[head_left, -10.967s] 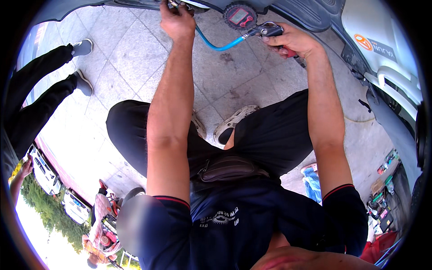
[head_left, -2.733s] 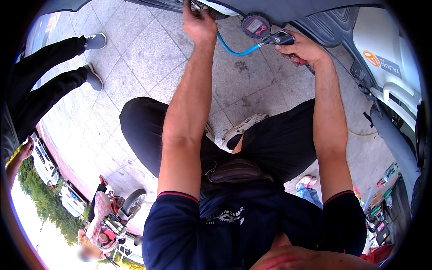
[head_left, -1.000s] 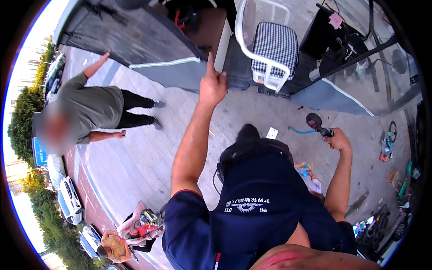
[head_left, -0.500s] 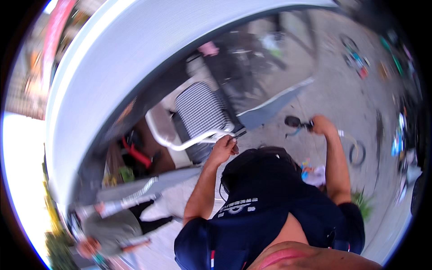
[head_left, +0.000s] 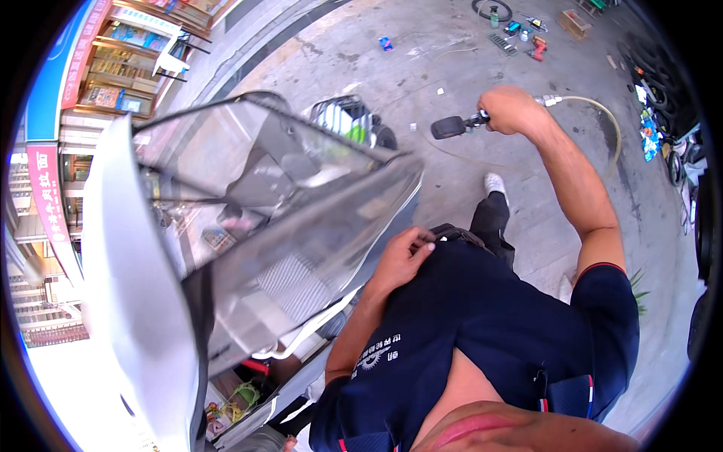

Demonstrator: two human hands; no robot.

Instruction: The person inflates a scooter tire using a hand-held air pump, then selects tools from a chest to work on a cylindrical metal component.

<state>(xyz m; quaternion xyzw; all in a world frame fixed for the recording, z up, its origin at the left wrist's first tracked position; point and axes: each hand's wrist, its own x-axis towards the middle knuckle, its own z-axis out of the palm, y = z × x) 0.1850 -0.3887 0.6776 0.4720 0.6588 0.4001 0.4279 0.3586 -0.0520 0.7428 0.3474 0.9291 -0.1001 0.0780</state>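
Note:
My right hand (head_left: 503, 111) is closed on the tire inflator (head_left: 475, 122), whose round gauge (head_left: 448, 127) has a dark rim and is seen edge-on. Behind that hand, a metal coupling (head_left: 551, 100) joins a pale yellow hose (head_left: 614, 120) that loops over the pavement. My left hand (head_left: 410, 256), fingers curled, is at my waist beside the dark belt bag (head_left: 459, 236); anything inside its grip is hidden. Close on my left stands a covered vehicle (head_left: 111, 256) with a clear side panel (head_left: 286, 226) and a checked seat (head_left: 290, 286) behind it.
Shopfronts (head_left: 113, 60) line the left. A drill (head_left: 538, 49), socket tray (head_left: 503, 44), bicycle tire (head_left: 493, 10) and cardboard box (head_left: 575, 23) lie on the pavement (head_left: 361, 60). Piled tires (head_left: 654, 83) are at the right. A partly visible hand (head_left: 290, 444) shows at the bottom edge.
I have risen from a crouch and turned, leaving the vehicle to my left. My left hand has left the valve area and come down to my waist; the inflator remains in my right hand.

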